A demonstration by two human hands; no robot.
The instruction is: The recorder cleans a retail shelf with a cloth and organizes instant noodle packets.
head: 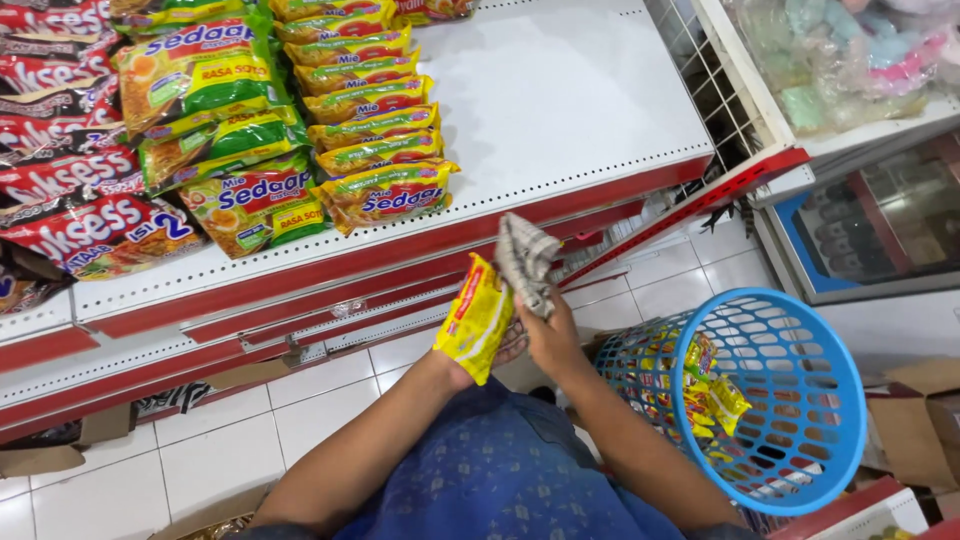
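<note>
Two hands meet before a red-edged shelf [560, 110]; left hand [505, 345] closed around a yellow noodle packet [474, 318] | right hand [550, 335] grips a grey cloth [526, 262] against it | blue basket [800, 400] at right holds more packets

hands [530, 335]: 2 | yellow packet [474, 318]: 1 | cloth [527, 260]: 1 | blue basket [835, 385]: 1

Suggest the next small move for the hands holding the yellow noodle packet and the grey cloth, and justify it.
Probably wipe the yellow noodle packet with the crumpled grey cloth: the right hand holds the cloth against the packet in the left hand.
</note>
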